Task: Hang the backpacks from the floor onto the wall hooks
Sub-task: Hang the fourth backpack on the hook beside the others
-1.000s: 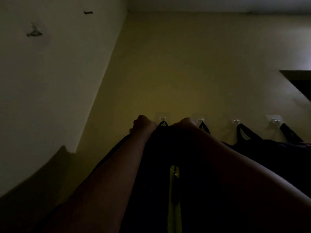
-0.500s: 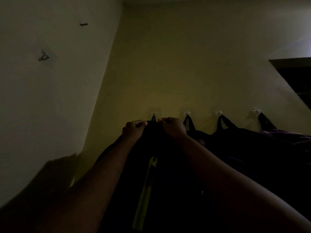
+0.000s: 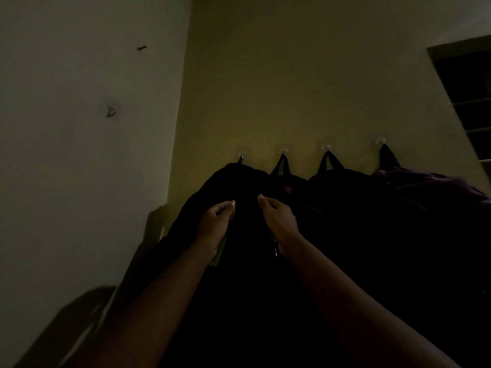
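The room is very dim. A black backpack (image 3: 239, 181) with a yellow-green strip (image 3: 220, 251) hangs by its top loop from the leftmost wall hook (image 3: 241, 155). My left hand (image 3: 215, 224) and my right hand (image 3: 276, 216) hover side by side in front of its upper part, below the hook. The fingers of both are loosely curled, and I see nothing held in them. Three more dark backpacks hang to the right: a second one (image 3: 283, 166), a third (image 3: 329, 163) and a purplish fourth (image 3: 425, 187).
The side wall at left carries a small hook (image 3: 111, 112) and a nail (image 3: 141, 48) higher up. The room's corner runs just left of the hanging bags. A dark window opening (image 3: 467, 83) with bars is at the far right.
Both hands have dropped from the backpack's top loop at the leftmost hook and let go. The backpack now hangs by itself. The view has tilted down.
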`<state>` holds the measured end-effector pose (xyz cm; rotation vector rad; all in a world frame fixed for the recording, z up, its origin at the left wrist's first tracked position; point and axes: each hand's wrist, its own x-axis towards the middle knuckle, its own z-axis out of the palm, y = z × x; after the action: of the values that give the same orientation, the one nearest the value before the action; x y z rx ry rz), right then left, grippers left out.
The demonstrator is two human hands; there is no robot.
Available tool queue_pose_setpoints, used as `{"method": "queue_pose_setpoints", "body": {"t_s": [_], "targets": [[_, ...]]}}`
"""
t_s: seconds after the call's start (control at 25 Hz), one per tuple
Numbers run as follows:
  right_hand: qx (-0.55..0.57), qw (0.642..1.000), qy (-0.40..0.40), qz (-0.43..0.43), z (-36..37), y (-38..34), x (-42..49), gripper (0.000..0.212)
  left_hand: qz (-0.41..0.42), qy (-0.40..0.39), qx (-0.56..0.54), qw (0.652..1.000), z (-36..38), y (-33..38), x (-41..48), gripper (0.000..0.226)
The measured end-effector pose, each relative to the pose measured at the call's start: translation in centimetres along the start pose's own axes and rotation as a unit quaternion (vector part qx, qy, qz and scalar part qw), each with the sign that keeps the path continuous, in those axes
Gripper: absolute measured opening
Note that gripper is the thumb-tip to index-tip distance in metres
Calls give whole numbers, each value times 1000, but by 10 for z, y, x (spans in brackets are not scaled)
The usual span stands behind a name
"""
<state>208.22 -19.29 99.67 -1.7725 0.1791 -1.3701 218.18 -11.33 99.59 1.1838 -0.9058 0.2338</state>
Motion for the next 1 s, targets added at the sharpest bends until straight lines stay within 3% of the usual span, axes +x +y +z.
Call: {"method": "queue_pose_setpoints", "body": {"t_s": [0.28,0.52,0.72,1.0], "targets": [[73,989,-33,124,-38,-6,-156,53,-118,-60,-61,989,-17,6,-148,49],[74,977,12,201,-101,-31,-333,56,-182,-143,-106,967,-28,27,-320,52],[53,953,89,283,-175,-52,-449,59,-242,-184,-133,943,-6,56,-451,49],[34,913,198,355,-319,-86,-583,60,-339,-294,-143,882,75,104,-623,52]]}}
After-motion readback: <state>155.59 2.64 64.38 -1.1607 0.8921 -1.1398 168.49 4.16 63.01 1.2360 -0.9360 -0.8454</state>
